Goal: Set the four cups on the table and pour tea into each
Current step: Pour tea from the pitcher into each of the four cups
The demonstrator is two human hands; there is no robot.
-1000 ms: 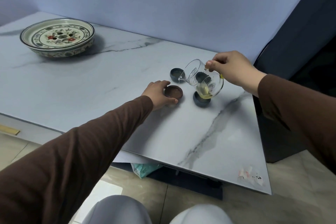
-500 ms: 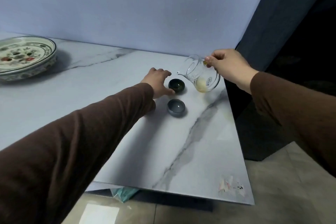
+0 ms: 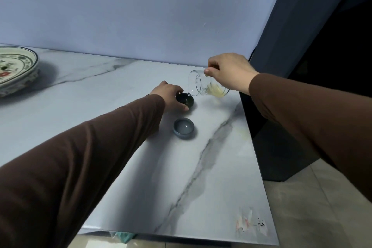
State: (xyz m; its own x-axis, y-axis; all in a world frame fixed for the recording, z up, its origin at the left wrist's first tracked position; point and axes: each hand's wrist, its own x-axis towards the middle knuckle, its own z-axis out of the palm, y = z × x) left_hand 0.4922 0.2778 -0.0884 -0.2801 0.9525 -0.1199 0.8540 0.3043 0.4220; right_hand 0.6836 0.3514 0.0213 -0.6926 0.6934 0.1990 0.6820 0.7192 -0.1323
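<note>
My right hand [image 3: 229,71] grips a clear glass pitcher [image 3: 205,86], tipped far to the left, with a little yellow tea in its low side. Its spout hangs just over the rim of a dark cup [image 3: 186,99] on the marble table [image 3: 211,177]. My left hand [image 3: 170,95] curls around that dark cup's left side, thumb at its front. A grey-blue cup [image 3: 183,128] holding liquid stands nearer to me, apart from both hands. Any other cups are hidden behind my left arm or out of view.
A painted ceramic tray [image 3: 16,70] sits at the far left of the table. The table's right edge runs just right of the pitcher, beside a dark cabinet [image 3: 281,147]. A blue wall backs the table. Tiled floor lies below.
The view has swung right and closer. My right hand has tilted the pitcher further down, bringing its spout to the dark cup. My left hand stays at that cup.
</note>
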